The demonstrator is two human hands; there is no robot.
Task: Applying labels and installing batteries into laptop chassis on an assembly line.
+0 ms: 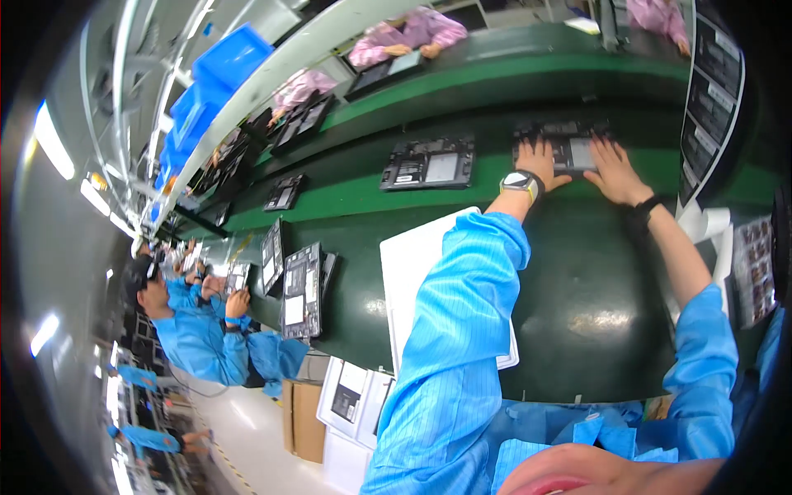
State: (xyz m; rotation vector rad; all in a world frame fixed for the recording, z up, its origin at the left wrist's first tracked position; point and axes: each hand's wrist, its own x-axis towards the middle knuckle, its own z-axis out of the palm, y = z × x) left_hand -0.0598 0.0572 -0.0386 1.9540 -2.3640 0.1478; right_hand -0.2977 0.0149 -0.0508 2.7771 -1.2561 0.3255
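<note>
Head view: The left hand (540, 163) and the right hand (615, 172) are both on an opened tablet (569, 148), which lies by the far edge of the green table (586, 264), toward its right end. The left hand covers the tablet's near left part; its fingers are extended, with the thumb set wide of them. The right hand lies at the near right part, fingers extended and slightly spread, tips on the pale battery area. Whether either hand presses cannot be told.

A watch (520, 182) is on the left wrist, a black band (646, 208) on the right. A second opened tablet (429, 165) lies along the far edge, left of the first and apart from it. A white panel (417, 256) rests at the near edge, partly under the left sleeve (462, 313). Toward the left end, a tilted tablet (303, 290) stands near the near edge. Beyond it, a co-worker in blue (194, 338) handles another device (238, 278). Across the table, a co-worker in pink (412, 35) is seated. At the right end is a compartment tray (754, 272).
</note>
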